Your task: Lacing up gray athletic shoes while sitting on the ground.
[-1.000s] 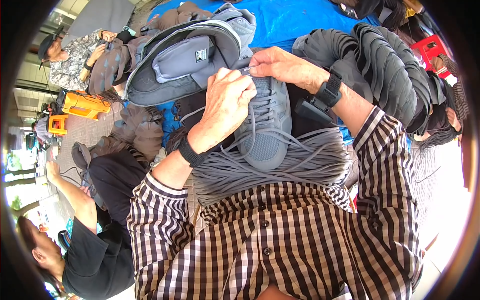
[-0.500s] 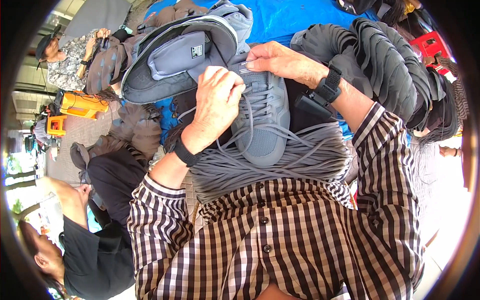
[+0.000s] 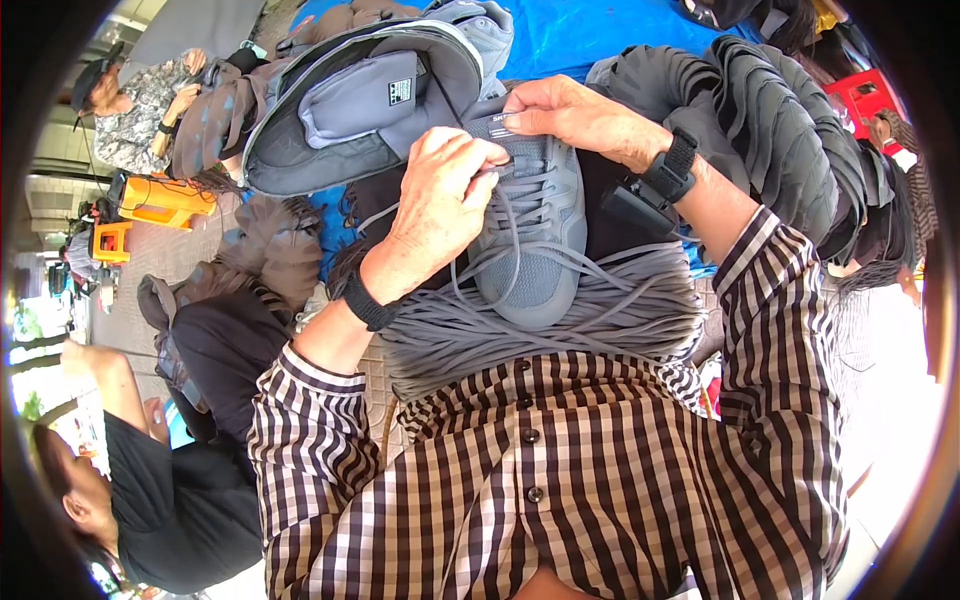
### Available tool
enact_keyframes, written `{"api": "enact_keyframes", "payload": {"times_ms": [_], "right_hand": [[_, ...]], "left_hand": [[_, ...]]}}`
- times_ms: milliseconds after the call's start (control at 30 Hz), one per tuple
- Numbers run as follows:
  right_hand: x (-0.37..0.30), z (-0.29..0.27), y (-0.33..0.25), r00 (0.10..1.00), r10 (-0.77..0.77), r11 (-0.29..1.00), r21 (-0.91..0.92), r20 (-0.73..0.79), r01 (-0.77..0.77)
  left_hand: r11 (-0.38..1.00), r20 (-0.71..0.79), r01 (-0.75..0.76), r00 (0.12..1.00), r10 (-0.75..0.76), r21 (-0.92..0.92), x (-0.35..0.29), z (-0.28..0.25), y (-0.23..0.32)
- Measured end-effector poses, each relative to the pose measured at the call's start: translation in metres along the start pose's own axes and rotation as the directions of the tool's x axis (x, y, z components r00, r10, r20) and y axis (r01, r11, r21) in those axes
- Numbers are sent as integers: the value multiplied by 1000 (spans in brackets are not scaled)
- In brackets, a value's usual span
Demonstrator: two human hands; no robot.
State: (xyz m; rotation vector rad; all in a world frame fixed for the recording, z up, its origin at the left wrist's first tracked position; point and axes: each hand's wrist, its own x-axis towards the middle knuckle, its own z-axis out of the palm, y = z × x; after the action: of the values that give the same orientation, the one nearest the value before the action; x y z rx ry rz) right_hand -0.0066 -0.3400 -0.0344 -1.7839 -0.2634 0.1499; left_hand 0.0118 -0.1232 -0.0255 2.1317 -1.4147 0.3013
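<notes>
At the far end of the grey shoe (image 3: 535,282), right hand (image 3: 577,125) pinches the tongue (image 3: 490,128); leftward, left hand (image 3: 432,212) apparently pinches a lace (image 3: 517,240).

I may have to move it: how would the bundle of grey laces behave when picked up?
The laces would likely flop, since the strands curve loosely. They might tangle or snag, as many overlap beneath the shoe.

You've got a small black-and-white rectangular label (image 3: 401,92) by the right edge of that smooth grey fabric pad (image 3: 345,105), plus pale lettering (image 3: 499,127) near the top of the grey mesh shoe (image 3: 530,285)'s tongue (image 3: 480,126).
</notes>
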Motion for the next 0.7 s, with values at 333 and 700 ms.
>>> {"api": "enact_keyframes", "payload": {"times_ms": [333,700], "right_hand": [[4,3,-4,998,62,990,-129,25,-58],[0,2,0,1000,14,1000,-8,-6,-14]], "left_hand": [[951,-6,196,979,-203,-240,14,5,8],[972,76,189,981,-180,-137,36,-13,-17]]}}
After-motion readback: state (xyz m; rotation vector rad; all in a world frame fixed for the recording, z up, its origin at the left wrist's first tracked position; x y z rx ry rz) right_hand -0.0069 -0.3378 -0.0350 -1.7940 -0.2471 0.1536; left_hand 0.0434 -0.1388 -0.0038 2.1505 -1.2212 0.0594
